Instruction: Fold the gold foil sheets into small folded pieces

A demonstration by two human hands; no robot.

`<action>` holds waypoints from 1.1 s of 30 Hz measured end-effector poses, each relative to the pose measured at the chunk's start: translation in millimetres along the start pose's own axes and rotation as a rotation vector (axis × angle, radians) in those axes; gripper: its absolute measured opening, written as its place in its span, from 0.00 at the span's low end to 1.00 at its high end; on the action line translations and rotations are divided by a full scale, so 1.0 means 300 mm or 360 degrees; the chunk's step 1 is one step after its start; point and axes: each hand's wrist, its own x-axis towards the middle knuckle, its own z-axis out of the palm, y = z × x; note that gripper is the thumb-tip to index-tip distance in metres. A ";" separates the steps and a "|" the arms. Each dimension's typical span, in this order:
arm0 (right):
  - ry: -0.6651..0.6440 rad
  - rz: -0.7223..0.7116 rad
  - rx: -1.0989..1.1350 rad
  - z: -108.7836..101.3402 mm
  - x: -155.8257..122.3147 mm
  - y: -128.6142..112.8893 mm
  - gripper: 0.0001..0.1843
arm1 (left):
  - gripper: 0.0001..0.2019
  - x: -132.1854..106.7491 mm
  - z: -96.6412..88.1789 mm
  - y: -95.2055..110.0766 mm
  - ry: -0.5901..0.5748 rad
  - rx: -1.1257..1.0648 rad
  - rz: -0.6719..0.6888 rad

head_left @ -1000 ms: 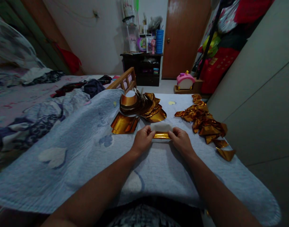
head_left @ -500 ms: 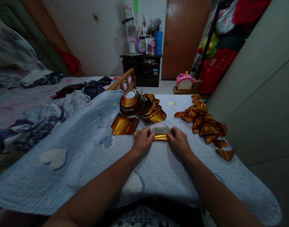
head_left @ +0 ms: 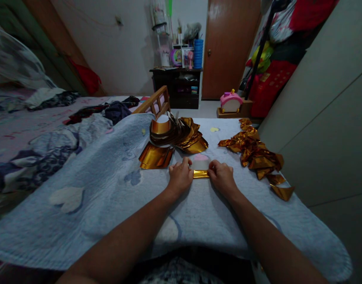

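Between my hands lies a sheet of gold foil paper (head_left: 201, 174), its near edge folded over in a shiny strip and its pale side up behind that. My left hand (head_left: 181, 173) is closed on the strip's left end, with the fingertips partly hidden. At the right end, my right hand (head_left: 221, 175) pinches the paper between thumb and fingers. Just beyond my left hand is a stack of flat gold sheets (head_left: 156, 155). Behind it, a fanned pile of curled gold sheets (head_left: 181, 132) spreads to the right.
A heap of folded gold foil pieces (head_left: 254, 152) lies along the right side of the blue quilted cover (head_left: 110, 209). Rumpled clothes (head_left: 59, 146) cover part of the bed at left. A pale cabinet (head_left: 325, 118) stands close on the right.
The pale part of the paper between my hands has gone from raised and curved to flatter. Both hands have shifted slightly, and my left fingers have changed position on the fold.
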 end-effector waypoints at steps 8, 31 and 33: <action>0.0120 -0.0166 -0.0251 0.005 -0.010 -0.009 0.07 | 0.08 -0.002 0.002 -0.029 0.0027 0.0037 0.0375; -0.0105 -0.0287 -0.0559 0.024 -0.028 -0.112 0.22 | 0.10 -0.004 -0.025 -0.102 -0.0342 0.0301 0.0550; -0.0122 -0.0265 -0.0565 0.024 -0.028 -0.115 0.22 | 0.10 -0.005 -0.028 -0.101 -0.0361 0.0305 0.0545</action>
